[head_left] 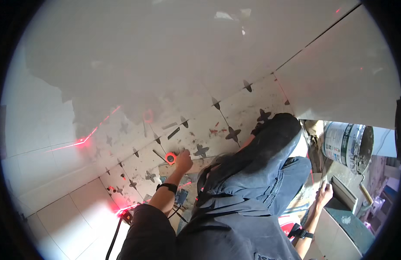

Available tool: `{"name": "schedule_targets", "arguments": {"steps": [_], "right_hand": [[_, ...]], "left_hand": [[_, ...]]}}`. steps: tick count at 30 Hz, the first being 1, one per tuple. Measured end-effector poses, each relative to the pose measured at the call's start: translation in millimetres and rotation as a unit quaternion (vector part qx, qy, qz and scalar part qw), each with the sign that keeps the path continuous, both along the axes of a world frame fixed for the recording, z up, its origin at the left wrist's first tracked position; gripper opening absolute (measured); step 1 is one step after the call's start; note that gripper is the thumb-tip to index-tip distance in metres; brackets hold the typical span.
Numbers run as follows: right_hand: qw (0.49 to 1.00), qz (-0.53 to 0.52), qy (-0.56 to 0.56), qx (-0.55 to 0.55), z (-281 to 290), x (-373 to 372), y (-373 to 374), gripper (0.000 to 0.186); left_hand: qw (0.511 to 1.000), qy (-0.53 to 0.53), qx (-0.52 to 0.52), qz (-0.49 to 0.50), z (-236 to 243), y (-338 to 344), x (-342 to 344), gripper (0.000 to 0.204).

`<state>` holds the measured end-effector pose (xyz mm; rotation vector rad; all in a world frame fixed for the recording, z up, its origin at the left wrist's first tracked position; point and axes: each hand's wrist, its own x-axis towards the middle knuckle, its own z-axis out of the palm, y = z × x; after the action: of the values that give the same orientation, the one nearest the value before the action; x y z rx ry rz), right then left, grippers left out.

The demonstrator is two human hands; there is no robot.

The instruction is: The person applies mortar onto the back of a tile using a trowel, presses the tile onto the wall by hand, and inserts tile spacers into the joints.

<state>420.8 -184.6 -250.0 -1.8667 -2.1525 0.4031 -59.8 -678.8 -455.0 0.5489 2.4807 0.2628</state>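
Observation:
My left hand (183,161) is closed low over the tiled surface, with a black band round the wrist. Right beside it lies a red-orange tape measure (170,158), and a thin dark stick (158,155) lies just beyond that. Whatever the left fingers hold, if anything, is hidden. Off to the right, my right hand (325,194) has its fingers curled near the edge of a dark green-topped slab (345,221). I cannot make out what is in them. Dark cross-shaped tile spacers (233,134) sit at several tile joints around my left hand.
A large glossy tile wall (157,65) rises ahead. Red laser lines (84,140) cross the tiles at left, near a glowing device (125,214) with a black cable. My bent knees (256,173) fill the middle. A dirty white bucket (345,145) lies tilted at right.

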Motion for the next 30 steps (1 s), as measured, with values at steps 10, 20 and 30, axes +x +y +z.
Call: {"name": "schedule_targets", "arguments": {"steps": [10,20,30], "right_hand": [[0.993,-0.051,-0.105,0.006,35,62,-50,0.031],[0.948,-0.257,-0.094,-0.164,8,35,-233,0.039],[0.840,-0.456,-0.054,-0.288,-45,0,-409,0.036]], "left_hand": [[0.981,-0.070,0.115,-0.138,-23,104,8,0.026],[0.892,-0.053,0.233,-0.384,-60,196,-82,0.026],[0.863,-0.209,0.177,-0.425,-24,327,-110,0.023]]}}
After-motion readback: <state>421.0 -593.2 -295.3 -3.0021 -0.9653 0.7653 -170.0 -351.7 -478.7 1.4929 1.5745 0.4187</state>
